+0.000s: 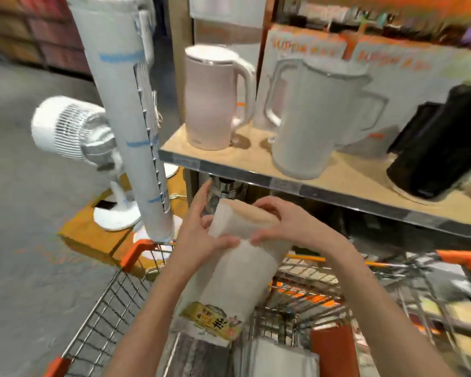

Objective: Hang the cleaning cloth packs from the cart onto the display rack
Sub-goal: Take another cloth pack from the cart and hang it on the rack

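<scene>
I hold one cleaning cloth pack (237, 265) above the cart (112, 300), its long side running from near me up and away toward the shelf (297, 183). My left hand (201, 235) and right hand (280, 224) both grip its far end, fingers curled round it. I see no display rack.

The cleaning cloth pack (242, 268) is a long, pale, off-white bundle with a yellow printed label at its near end. It is tilted, its far end raised toward the shelf edge, its near end low over the cart (101, 308), a wire basket with orange corners. More pale packs (280, 357) lie inside the cart, near right.
</scene>
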A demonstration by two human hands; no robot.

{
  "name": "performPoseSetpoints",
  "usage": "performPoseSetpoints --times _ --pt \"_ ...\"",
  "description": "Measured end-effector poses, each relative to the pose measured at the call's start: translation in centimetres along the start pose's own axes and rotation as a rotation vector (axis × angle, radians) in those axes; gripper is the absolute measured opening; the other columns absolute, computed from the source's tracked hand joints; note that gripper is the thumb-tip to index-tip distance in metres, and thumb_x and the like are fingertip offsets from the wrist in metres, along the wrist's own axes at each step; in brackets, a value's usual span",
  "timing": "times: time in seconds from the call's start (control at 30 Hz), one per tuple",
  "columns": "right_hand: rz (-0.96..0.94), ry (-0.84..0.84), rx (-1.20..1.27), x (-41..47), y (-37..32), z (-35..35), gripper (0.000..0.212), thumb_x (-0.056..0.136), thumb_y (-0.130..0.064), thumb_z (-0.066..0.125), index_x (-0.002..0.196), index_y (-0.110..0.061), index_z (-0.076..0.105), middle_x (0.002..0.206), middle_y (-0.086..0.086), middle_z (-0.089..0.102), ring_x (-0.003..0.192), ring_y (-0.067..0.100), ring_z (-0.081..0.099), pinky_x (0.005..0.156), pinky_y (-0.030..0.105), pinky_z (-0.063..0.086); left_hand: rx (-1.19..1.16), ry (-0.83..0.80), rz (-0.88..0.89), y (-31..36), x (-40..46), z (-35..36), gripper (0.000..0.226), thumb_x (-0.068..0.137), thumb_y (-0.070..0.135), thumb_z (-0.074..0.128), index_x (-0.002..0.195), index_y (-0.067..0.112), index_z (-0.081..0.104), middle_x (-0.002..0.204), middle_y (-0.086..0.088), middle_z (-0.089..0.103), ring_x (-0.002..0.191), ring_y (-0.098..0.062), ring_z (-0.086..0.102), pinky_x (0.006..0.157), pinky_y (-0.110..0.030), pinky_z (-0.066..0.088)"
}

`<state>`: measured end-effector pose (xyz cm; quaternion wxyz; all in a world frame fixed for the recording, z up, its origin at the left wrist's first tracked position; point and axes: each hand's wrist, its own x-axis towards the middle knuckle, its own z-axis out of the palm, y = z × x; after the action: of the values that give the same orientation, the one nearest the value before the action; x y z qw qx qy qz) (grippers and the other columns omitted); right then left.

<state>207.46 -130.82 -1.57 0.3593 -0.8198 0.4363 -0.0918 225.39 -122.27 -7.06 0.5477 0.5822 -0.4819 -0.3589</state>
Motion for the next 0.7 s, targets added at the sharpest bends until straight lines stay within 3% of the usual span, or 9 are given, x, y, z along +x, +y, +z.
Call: performPoseSetpoints --times 0.07,0.2,0.27,0.43,0.57,0.7 --pt "-0.070 -0.030 0.006 -0.9 -2.5 -2.8 0.060 0.070 -0.039 0.079 0.122 -0.034 0.050 0.113 -0.017 0.054 0.100 0.000 0.052 0.086 0.019 0.044 -0.007 -0.051 0.052 3.4 0.6 -0.3 0.121 0.059 0.006 0.088 0.132 0.070 0.015 0.085 0.002 0.075 0.077 -0.006 0.070 0.068 -0.019 0.054" --pt "-0.121 0.014 -0.030 -3.4 -7.1 -8.0 0.061 0.072 -0.039 0.077 0.126 -0.037 0.047 0.108 -0.021 0.051 0.097 -0.004 0.051 0.079 0.014 0.040 0.041 -0.142 0.126 10.3 1.4 -0.9 0.128 0.060 0.013 0.088 0.137 0.068 0.002 0.092 -0.005 0.075 0.088 -0.018 0.071 0.085 -0.042 0.055" --pt "-0.135 0.063 -0.043 -4.8 -8.8 -10.1 0.060 0.071 -0.039 0.078 0.124 -0.035 0.049 0.106 -0.020 0.053 0.094 -0.004 0.052 0.074 0.013 0.040 0.040 -0.193 0.178 13.5 1.7 -0.9 0.129 0.058 0.016 0.088 0.136 0.069 0.001 0.095 -0.004 0.075 0.089 -0.020 0.071 0.089 -0.046 0.053" --pt "-0.179 0.234 -0.085 -8.1 -11.9 -14.2 0.051 0.071 -0.033 0.078 0.114 -0.029 0.052 0.103 -0.015 0.055 0.096 0.005 0.054 0.081 0.020 0.044 0.158 -0.269 0.357 20.2 2.2 -0.4 0.120 0.064 0.016 0.084 0.135 0.071 0.005 0.096 0.003 0.073 0.088 -0.009 0.069 0.085 -0.032 0.054" --pt "-0.218 0.417 0.071 -10.8 -12.2 -15.3 0.038 0.077 -0.029 0.073 0.111 -0.031 0.056 0.104 -0.015 0.059 0.097 0.005 0.056 0.077 0.019 0.042 0.205 -0.276 0.467 24.2 2.2 0.6 0.102 0.068 0.015 0.081 0.135 0.067 0.023 0.114 0.005 0.066 0.097 -0.002 0.063 0.087 -0.024 0.048" --pt "-0.224 0.624 0.321 -13.0 -10.7 -14.2 0.038 0.078 -0.029 0.072 0.112 -0.035 0.057 0.107 -0.017 0.061 0.099 0.004 0.057 0.079 0.025 0.043 0.276 -0.139 0.567 25.3 1.1 1.9 0.063 0.074 0.029 0.079 0.115 0.064 0.047 0.114 0.033 0.054 0.111 0.001 0.055 0.093 -0.022 0.046"
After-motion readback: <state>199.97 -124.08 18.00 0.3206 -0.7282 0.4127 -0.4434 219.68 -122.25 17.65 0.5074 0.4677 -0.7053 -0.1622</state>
